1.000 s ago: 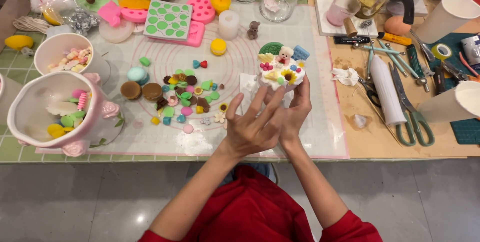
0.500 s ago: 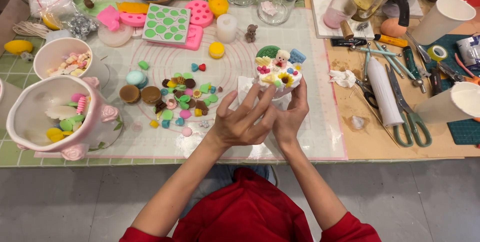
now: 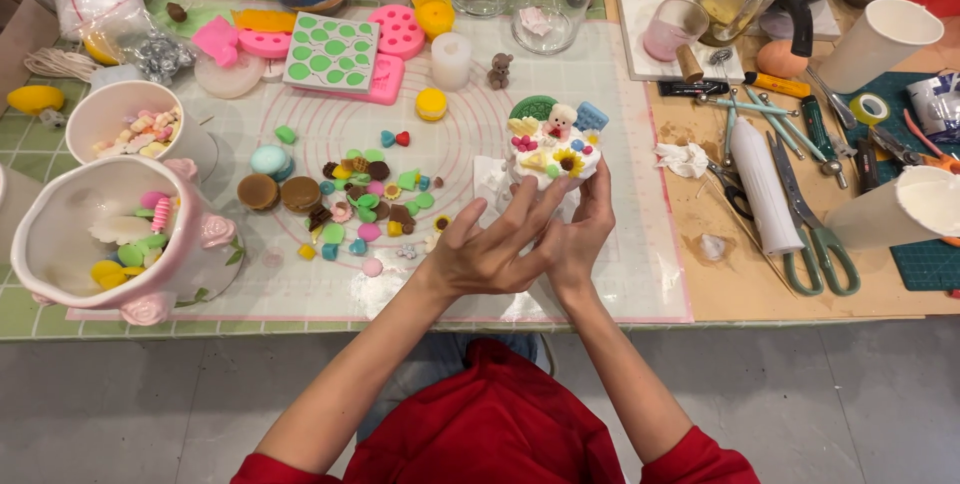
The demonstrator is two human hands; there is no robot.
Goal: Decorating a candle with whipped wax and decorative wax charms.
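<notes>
Cluttered craft worktop [image 3: 640, 289], pink-ringed mat: right hand [image 3: 580, 234] cups a white decorated cake model [image 3: 553, 152] from below, grip closed on it; left hand [image 3: 490, 249] fingers spread, tips touching its side, w/ small charms [image 3: 365, 204] just left.

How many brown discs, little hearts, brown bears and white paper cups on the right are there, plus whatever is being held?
Brown discs: 2
Little hearts: 2
Brown bear: 1
White paper cups on the right: 2
Decorated cream-topped piece, held: 1
Total: 8
</notes>
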